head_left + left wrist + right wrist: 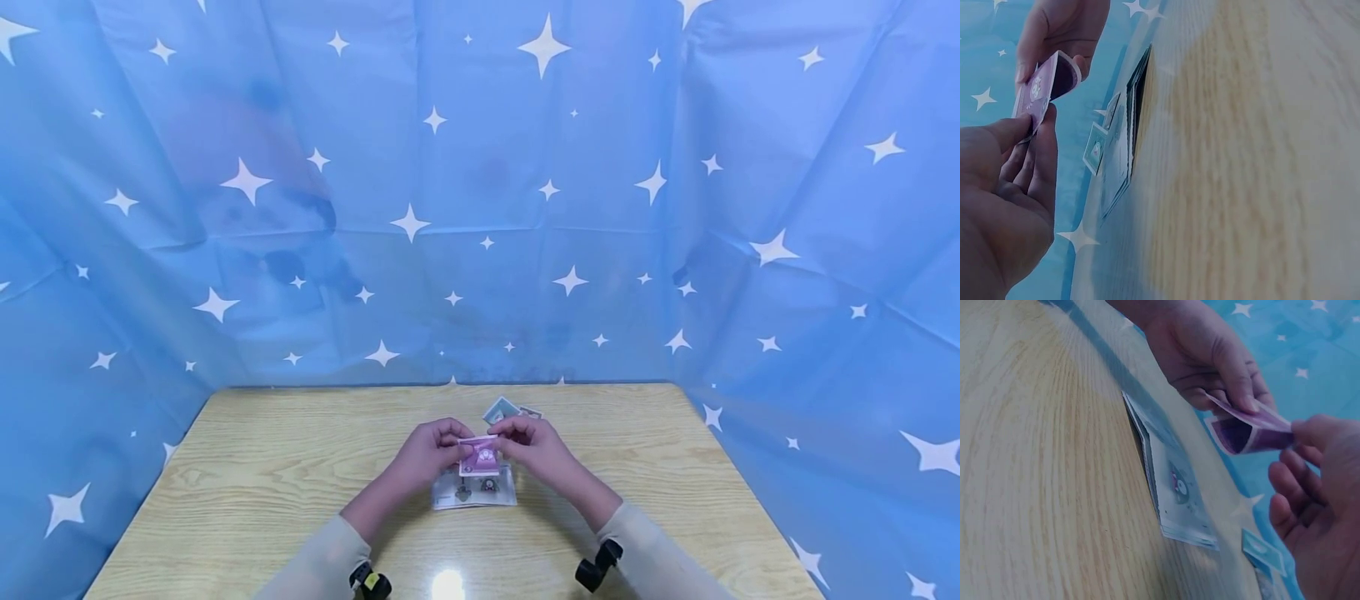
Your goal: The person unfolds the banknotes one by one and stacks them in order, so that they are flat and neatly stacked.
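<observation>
Purple folded paper (483, 463) is held between the two hands, raised over a pale printed stack (450, 498) and well in from the left, right and far edges of the tabletop (285, 467); wood grain runs wide on either side, up to a starry curtain (480, 158) past the far edge. The left hand (429, 454) pinches the paper's left side and the right hand (536, 446) its upper right. I count one purple piece, one stack and two small cards (501, 409) just beyond the right hand. Seen from the left wrist, the paper is up off the wood, apart from the stack, one end bending open; the left thumb presses the printed face, fingers behind, and the right hand has the opposite end. Seen from the right wrist, its fold gapes, with the right thumb and forefinger pinching one end and the left thumb pressing from across. The stack shows layered edges, too tight for me to count.
</observation>
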Tool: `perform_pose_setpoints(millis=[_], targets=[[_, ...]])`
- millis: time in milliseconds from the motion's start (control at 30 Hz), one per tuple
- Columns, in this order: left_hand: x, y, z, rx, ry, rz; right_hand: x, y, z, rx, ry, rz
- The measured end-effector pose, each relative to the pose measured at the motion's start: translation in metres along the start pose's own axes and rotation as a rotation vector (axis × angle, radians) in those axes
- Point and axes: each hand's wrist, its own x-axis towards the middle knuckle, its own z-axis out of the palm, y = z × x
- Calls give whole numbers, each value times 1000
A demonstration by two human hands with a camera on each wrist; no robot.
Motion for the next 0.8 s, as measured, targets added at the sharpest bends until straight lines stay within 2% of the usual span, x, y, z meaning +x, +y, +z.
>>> perform_pose_setpoints(millis=[233, 400, 633, 800], targets=[[-1, -2, -4, -62, -36, 12, 0, 5, -5, -50, -51, -90], [-2, -3, -3, -56, -31, 12, 2, 4, -6, -79, -62, -130], [-5, -2, -1, 6, -6, 48, 3, -1, -4, -78, -62, -129], [-7, 0, -2, 20, -7, 47, 2, -1, -2, -59, -41, -71]])
